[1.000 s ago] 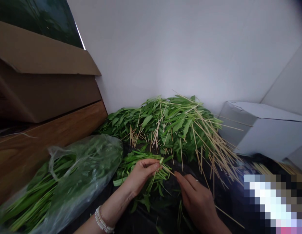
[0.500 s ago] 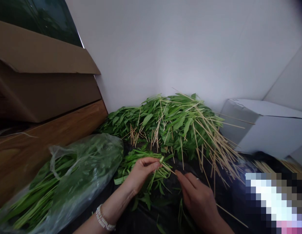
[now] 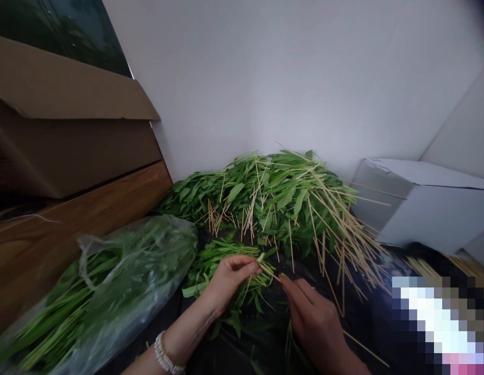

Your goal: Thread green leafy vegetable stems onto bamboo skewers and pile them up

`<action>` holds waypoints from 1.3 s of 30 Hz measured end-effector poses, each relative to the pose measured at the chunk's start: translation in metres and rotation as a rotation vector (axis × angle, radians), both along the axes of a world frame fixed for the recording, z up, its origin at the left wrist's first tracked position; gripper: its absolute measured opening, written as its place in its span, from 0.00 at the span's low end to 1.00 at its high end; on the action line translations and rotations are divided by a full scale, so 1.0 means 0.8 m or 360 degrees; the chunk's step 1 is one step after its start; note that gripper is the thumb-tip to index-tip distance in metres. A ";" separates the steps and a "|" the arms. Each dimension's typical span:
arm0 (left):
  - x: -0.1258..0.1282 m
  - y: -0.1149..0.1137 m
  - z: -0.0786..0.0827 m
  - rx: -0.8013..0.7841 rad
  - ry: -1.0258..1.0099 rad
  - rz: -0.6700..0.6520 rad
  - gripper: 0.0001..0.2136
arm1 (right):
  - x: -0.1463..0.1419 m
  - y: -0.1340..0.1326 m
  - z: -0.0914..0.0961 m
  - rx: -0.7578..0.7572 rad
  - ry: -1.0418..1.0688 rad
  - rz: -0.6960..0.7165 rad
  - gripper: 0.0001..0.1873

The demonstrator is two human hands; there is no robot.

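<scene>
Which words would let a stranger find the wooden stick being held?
Below the pale wall lies a heap of leafy greens. Nearer, a thin wooden stick runs between the left hand and right hand; the other visible sticks are unheld.

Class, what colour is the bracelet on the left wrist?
The bracelet is white; the head view shows it best.

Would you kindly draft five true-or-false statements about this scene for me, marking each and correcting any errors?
1. The left hand pinches a green stalk. True.
2. The right hand holds a thin stick. True.
3. The left wrist is bare. False: a beaded bracelet circles it.
4. A wicker basket stands left of the hands. False: a clear plastic bag of greens lies there.
5. The cardboard box is at the right edge. False: it is at the left.
</scene>
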State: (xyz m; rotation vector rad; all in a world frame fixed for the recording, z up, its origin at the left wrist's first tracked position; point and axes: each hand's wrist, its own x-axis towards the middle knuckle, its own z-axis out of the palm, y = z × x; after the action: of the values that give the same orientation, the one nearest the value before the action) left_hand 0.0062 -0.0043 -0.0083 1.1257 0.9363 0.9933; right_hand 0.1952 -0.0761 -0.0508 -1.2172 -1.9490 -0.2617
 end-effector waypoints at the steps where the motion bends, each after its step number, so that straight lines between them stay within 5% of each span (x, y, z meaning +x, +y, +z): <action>1: 0.000 0.000 0.000 0.0020 0.0018 -0.0009 0.12 | 0.000 0.000 0.000 0.0007 -0.0008 -0.0006 0.19; 23: 0.017 -0.018 -0.011 0.0105 0.0111 -0.0182 0.13 | -0.006 0.001 0.008 0.0091 -0.0059 -0.0055 0.16; 30: -0.006 -0.002 0.012 0.0667 0.0541 0.0115 0.10 | 0.021 0.010 0.024 0.0109 0.0134 -0.0438 0.13; 39: -0.007 -0.004 -0.011 0.1558 0.1456 -0.0387 0.11 | 0.021 0.007 0.026 0.0177 0.0128 -0.0408 0.12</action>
State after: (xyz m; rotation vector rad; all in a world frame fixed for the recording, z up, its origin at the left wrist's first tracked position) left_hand 0.0009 -0.0074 -0.0168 2.5893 0.9625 0.7011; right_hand 0.2116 -0.0707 -0.0303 -1.3817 -1.6868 -0.4399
